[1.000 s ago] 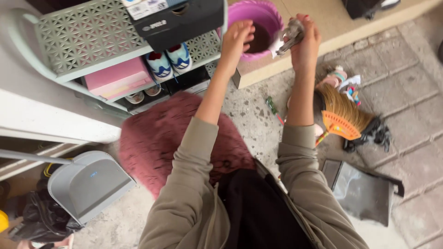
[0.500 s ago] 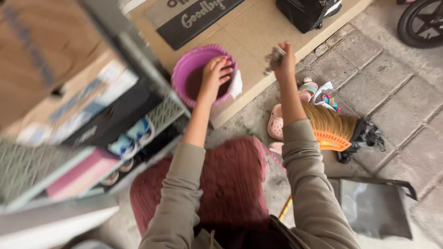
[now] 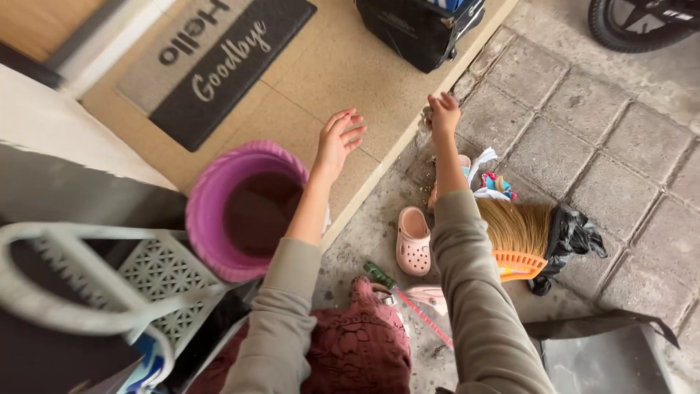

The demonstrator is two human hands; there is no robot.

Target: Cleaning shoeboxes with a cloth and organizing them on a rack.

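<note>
My left hand (image 3: pixel 339 137) hovers with fingers spread over the tan floor, just right of a purple bucket (image 3: pixel 211 191) and not touching it. My right hand (image 3: pixel 442 113) is stretched out over the step edge, fingers pinched on a small grey clump of debris (image 3: pixel 426 117). A few specks show beneath it, over the stone paving. Below my right forearm lie a pink clog (image 3: pixel 413 241) and a straw broom with an orange head (image 3: pixel 519 244).
A dark doormat (image 3: pixel 211 62) and a black bag (image 3: pixel 419 25) lie on the tan floor. A black plastic bag (image 3: pixel 572 233), grey dustpan (image 3: pixel 612 357), maroon rug (image 3: pixel 357 350), pale green shelf rack (image 3: pixel 146 281) and a wheel (image 3: pixel 642 22) surround me.
My left hand has come off the bucket rim and opened beside it. My right hand, still holding the grey clump, has moved out over the step edge. The view swung forward.
</note>
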